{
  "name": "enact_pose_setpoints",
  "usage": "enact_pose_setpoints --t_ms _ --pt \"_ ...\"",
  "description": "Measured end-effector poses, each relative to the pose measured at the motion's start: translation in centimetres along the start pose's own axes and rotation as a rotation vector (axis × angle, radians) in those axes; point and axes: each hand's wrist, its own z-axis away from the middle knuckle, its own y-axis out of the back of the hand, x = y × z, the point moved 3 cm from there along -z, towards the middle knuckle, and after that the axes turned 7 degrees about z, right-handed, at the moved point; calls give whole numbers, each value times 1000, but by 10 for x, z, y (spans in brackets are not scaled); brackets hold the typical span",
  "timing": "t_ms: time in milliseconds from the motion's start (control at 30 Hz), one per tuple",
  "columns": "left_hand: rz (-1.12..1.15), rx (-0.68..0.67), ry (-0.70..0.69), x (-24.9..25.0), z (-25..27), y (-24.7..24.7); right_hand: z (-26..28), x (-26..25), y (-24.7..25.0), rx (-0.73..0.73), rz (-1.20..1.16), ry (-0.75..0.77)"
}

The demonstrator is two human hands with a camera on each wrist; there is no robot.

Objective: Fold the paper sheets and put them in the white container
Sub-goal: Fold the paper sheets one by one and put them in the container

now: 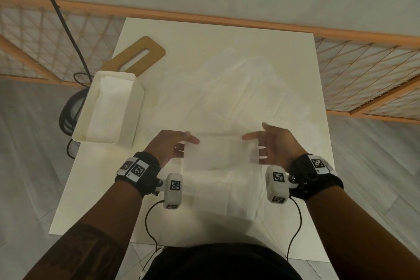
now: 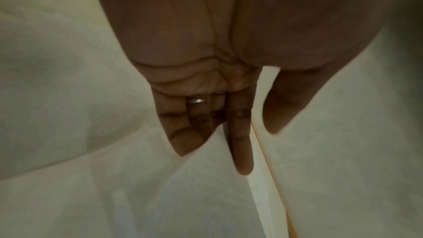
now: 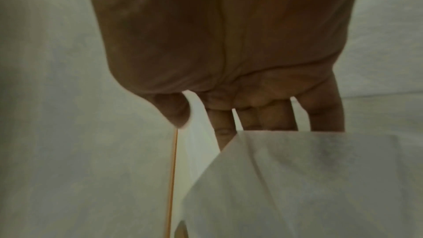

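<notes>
The person's left hand (image 1: 169,146) and right hand (image 1: 276,146) held a thin white folded paper sheet (image 1: 218,153) between them, just above the near half of the white rectangular worktop (image 1: 75,188). Each hand took one short end of the sheet. On the left, the fingers (image 2: 242,144) lay behind the paper's edge with the thumb in front, a plain metal ring (image 2: 197,100) showing on one finger. On the right, the fingers (image 3: 272,117) were tucked behind the raised sheet, which hid their tips, and the thumb sat apart at the side (whether it pressed the paper could not be told from that view). In the head view both hands looked lightly curled about the sheet's ends, index fingers pointing toward each other along its far edge.

More crumpled white paper sheets (image 1: 227,88) lay spread over the worktop, beneath and beyond the held one. The white rectangular plastic container (image 1: 136,107) stood at the worktop's left edge, well apart from the hands, with white folded paper (image 1: 106,109) already lying inside it. Just behind it lay a flat tan wooden lid with a long slot (image 1: 141,57).
</notes>
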Motion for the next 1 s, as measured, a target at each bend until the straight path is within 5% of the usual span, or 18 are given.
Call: enact_pose_setpoints --t_ms 167,433,600,733,1000 --pt "-631 124 -129 -19 -2 4 -3 28 -10 137 236 61" --pt "-783 240 -187 -34 -1 1 -19 29 -13 415 688 242" --pt "-1017 173 -152 -39 -5 -7 -29 28 -23 426 1094 226" --pt "-1349 185 -319 -27 -5 -30 -33 23 -35 432 1331 372" --pt "-1591 -78 -313 -21 -37 -87 -37 6 -36 427 1425 388"
